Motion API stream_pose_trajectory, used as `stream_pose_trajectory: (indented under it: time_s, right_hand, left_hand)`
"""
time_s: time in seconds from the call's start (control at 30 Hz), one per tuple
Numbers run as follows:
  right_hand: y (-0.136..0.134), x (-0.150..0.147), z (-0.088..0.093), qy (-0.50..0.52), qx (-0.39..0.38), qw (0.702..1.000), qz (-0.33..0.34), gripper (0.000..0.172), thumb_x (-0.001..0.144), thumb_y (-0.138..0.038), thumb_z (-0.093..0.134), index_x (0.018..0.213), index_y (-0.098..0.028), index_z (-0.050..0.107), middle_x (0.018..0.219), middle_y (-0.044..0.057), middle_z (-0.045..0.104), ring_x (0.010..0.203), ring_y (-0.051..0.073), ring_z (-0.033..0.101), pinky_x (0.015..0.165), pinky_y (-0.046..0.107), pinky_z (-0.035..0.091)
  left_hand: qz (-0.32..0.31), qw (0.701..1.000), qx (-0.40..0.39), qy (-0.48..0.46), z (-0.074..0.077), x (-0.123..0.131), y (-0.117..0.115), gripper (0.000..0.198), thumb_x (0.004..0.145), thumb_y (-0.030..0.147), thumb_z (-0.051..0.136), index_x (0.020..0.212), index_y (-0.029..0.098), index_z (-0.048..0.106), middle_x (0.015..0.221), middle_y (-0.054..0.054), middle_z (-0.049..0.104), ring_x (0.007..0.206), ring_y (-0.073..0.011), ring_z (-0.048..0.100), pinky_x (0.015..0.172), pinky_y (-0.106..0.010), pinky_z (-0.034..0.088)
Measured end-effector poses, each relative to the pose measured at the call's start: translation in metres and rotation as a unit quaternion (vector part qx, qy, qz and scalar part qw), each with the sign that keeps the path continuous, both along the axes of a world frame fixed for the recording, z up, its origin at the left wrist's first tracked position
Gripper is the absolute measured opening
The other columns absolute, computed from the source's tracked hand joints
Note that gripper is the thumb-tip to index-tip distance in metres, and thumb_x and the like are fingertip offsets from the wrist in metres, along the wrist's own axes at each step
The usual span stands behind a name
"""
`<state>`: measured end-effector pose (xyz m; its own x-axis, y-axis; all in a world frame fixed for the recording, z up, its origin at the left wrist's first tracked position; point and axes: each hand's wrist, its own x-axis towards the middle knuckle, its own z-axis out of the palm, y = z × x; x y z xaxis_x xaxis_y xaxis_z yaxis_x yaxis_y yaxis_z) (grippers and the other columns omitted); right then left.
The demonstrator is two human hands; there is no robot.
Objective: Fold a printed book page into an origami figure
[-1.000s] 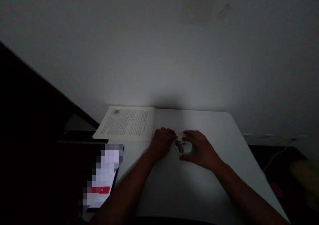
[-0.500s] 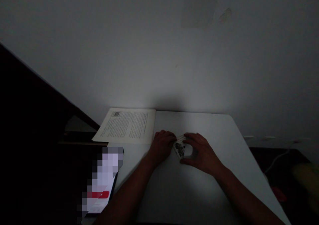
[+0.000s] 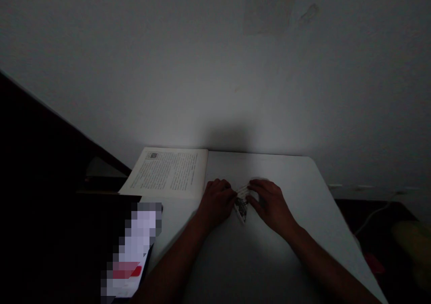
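Too dim to read the small printed paper (image 3: 241, 206) — both hands (image 3: 217, 201) (image 3: 272, 203) pinch it with their fingers on the white desk (image 3: 269, 259).

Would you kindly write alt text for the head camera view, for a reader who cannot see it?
In dim light, a left hand and right hand together hold a small printed paper on a white table. A printed sheet lies to their left, a lit phone nearer.

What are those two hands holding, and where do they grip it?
A small printed paper piece, pinched at its left edge by the left hand and its right by the right hand.
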<state>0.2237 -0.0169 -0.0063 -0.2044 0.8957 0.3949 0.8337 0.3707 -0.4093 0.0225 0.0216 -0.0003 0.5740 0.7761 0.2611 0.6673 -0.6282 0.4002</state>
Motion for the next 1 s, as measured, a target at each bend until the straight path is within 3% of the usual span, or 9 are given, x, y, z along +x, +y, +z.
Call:
stream_pose_trajectory:
  time_s: [0.23,0.5,0.87,1.0]
  right_hand:
    - [0.014,0.009,-0.008,-0.029,-0.001,0.999,-0.035,0.045,0.076,-0.046,0.062,0.115,-0.025,0.058,0.116,0.01,0.059,0.108,0.031,0.053,0.089,0.052,0.04]
    - [0.017,0.008,-0.006,-0.016,-0.01,0.998,-0.063,0.032,0.079,-0.041,0.061,0.107,-0.026,0.062,0.111,0.008,0.061,0.104,0.028,0.054,0.087,0.049,0.04]
    - [0.018,0.01,-0.012,-0.006,-0.003,0.998,-0.068,0.033,0.078,-0.045,0.062,0.105,-0.026,0.064,0.11,0.007,0.061,0.104,0.028,0.054,0.087,0.047,0.039]
    - [0.023,0.009,-0.01,-0.004,0.003,0.997,-0.079,0.024,0.081,-0.041,0.059,0.098,-0.026,0.067,0.103,0.005,0.063,0.099,0.025,0.055,0.085,0.043,0.038]
  left_hand:
    - [0.003,1.0,-0.008,-0.001,0.0,0.0,0.001,0.013,0.083,0.025,0.056,0.087,0.022,0.068,0.092,-0.006,0.06,0.088,-0.0202,0.051,0.078,-0.037,0.038]
    - [0.007,1.0,-0.008,-0.007,-0.002,-0.001,0.0,0.014,0.084,0.026,0.056,0.088,0.023,0.069,0.092,-0.006,0.06,0.088,-0.0207,0.05,0.078,-0.038,0.038]
    - [0.008,1.0,-0.016,-0.007,0.0,0.0,0.001,0.014,0.084,0.026,0.056,0.088,0.022,0.069,0.091,-0.006,0.061,0.088,-0.0208,0.051,0.079,-0.038,0.038]
    - [0.012,1.0,-0.017,-0.014,0.0,0.001,0.0,0.014,0.084,0.025,0.056,0.088,0.022,0.069,0.091,-0.005,0.061,0.088,-0.0209,0.051,0.079,-0.038,0.038]
